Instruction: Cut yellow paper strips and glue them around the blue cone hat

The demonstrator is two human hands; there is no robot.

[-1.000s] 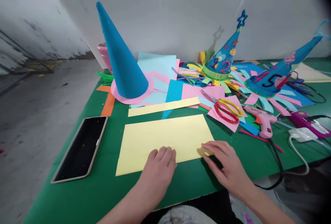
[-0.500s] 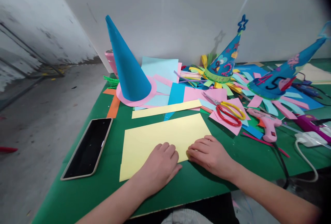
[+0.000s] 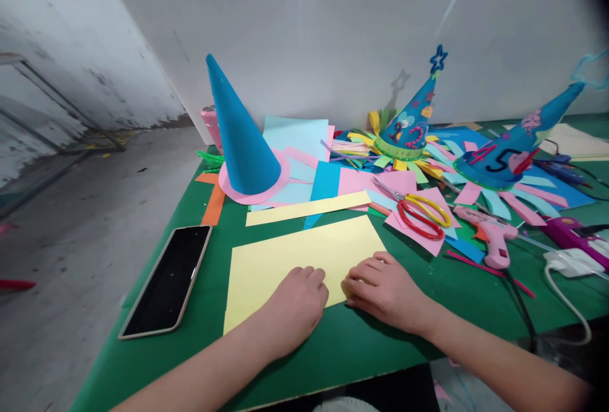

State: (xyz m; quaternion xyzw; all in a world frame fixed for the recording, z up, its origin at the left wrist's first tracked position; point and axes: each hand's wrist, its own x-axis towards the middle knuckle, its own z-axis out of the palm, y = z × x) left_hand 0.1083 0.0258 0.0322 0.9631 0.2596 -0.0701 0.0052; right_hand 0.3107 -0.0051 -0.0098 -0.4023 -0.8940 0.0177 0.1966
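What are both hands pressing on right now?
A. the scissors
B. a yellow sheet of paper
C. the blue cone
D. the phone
B: the left hand and right hand both lie flat on the yellow sheet, side by side at its near edge.

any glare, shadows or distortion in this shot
Head view: sharp overall, corners darkened at the right; the star-topped hat casts a soft shadow on the white wall; faint reflections on the phone screen; straight table edges bow, a wide-lens look.

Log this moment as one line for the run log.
left hand: flat on yellow paper sheet | right hand: pressing sheet's near edge | phone: left of sheet | scissors: beyond, untouched
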